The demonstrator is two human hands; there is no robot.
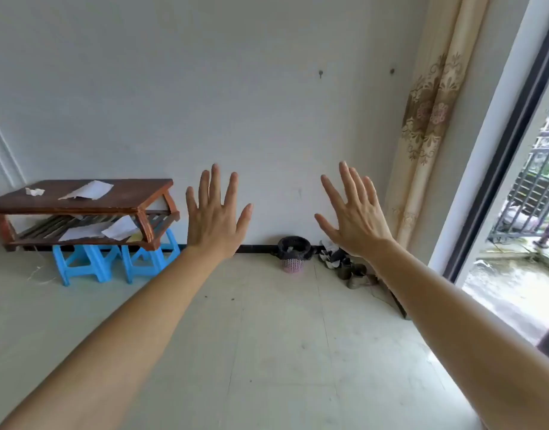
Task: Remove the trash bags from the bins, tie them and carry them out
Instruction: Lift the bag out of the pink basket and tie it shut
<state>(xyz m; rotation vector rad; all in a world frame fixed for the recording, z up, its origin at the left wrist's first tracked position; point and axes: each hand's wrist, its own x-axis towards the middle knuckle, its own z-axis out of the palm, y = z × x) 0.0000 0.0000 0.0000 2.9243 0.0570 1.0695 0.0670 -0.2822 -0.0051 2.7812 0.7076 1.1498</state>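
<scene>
Two hands, the left hand [215,212] and the right hand [355,214], were stretched forward at mid-frame with fingers spread wide and holding nothing, seemingly a ready pose, while the bin [293,264] with its black trash bag [294,245] stood untouched against the wall between them.

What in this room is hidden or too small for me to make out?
- Bin, head view: far and small; what lies in its black bag is unclear.
- Shoes, head view: right hand covers part of the pile.
- Blue stools, head view: wooden rack hides their tops.
- Balcony, head view: cut off by the right edge.
</scene>
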